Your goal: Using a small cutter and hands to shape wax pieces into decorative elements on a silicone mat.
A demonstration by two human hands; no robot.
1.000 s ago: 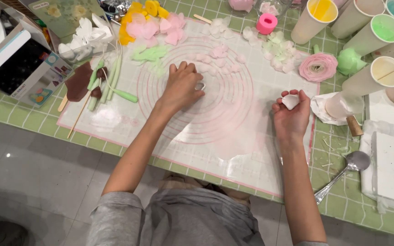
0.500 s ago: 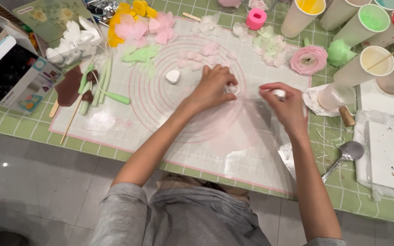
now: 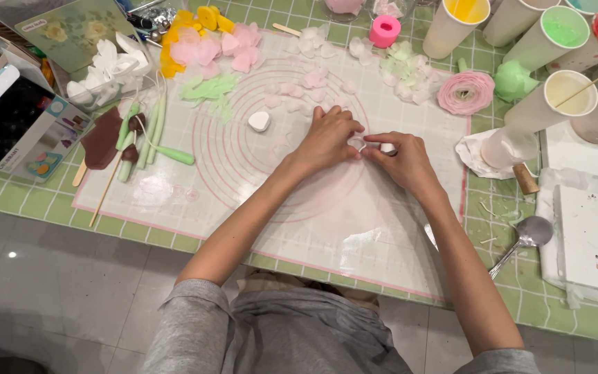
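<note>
Since a second ago, the two hands have come together near the middle of the frame. The left hand (image 3: 330, 138), which lay flat and spread higher on the ringed baking mat (image 3: 243, 180), now sits lower and to the right, its fingers (image 3: 351, 129) curled down. The right hand (image 3: 403, 161), which was apart at the right edge of the mat holding a small white piece, has moved left until its fingertips meet those of the left hand, over a small white piece (image 3: 386, 147) between them. A white heart-shaped piece (image 3: 259, 121), hidden under the left hand a second ago, now lies uncovered on the mat, left of the hands.
</note>
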